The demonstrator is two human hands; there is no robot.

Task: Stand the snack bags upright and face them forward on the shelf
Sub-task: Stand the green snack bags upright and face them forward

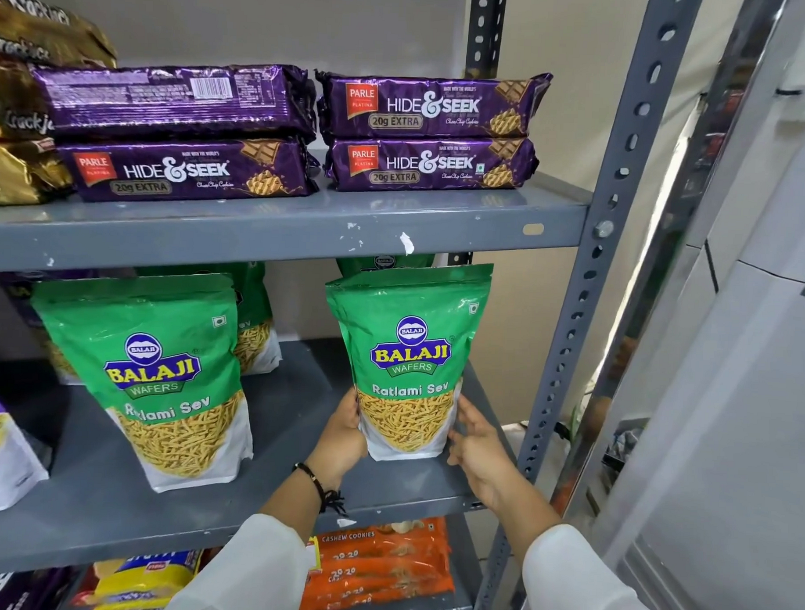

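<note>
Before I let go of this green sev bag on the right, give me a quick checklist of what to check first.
1. Right Ratlami Sev bag upright: ok, it stands on its base.
2. Label facing forward: ok, the Balaji logo and name read plainly.
3. Both hands steadying it: ok, left hand and right hand cup its lower sides.
4. Base fully on the middle shelf: ok, it sits back from the front edge.
5. In line with the neighbouring sev bag: not ok, that one leans and sits nearer the front.
6. Bag behind it standing: cannot tell, only its top shows.
</note>
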